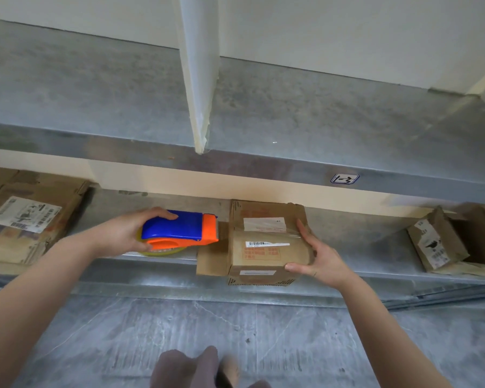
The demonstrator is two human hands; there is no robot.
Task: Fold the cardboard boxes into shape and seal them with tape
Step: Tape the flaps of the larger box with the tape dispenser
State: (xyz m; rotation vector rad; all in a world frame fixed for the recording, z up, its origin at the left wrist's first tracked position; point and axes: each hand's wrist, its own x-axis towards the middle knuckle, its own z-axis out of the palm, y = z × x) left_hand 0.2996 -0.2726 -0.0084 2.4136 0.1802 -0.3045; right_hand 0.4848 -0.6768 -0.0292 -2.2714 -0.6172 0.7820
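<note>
Starting at the bottom centre, the person's legs (191,368) stand over a grey floor (319,345). Above them, at mid frame, the left hand (118,233) grips a tape gun (179,228), fingers curled over its blue top. The gun's toothed orange end sits just beside the left edge of the box (263,247). The right hand (322,261) is spread against the box's right side, fingers straight and thumb on the front corner, steadying it on the lower shelf (151,278). A flap (212,260) juts out at the box's left.

The step looks like taping the top seam, where a glossy strip already seems to lie. Next, the gun probably has to press tape down over the left end with the flap folded in.

Flat boxes (25,219) lie at left, a torn box (443,242) at right. Farther up is the upper shelf (291,113).
</note>
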